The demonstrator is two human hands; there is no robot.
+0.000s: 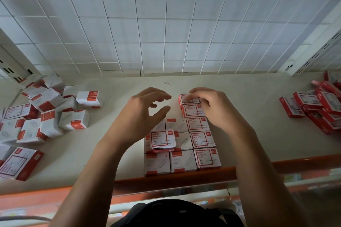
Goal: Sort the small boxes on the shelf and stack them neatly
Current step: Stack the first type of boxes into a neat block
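Cardboard boxes point(183, 161) on your shelf point(83, 153)
Left hand point(140, 116) loose, empty; right hand point(217, 107) rests its fingers point(196, 94) on the far box point(183, 98).

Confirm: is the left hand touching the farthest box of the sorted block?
Apart. Head view shows bare shelf between the fingertips of the left hand and the farthest box's left edge.

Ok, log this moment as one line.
left hand: open, empty | right hand: fingers on rearmost box | sorted rows: at shelf front
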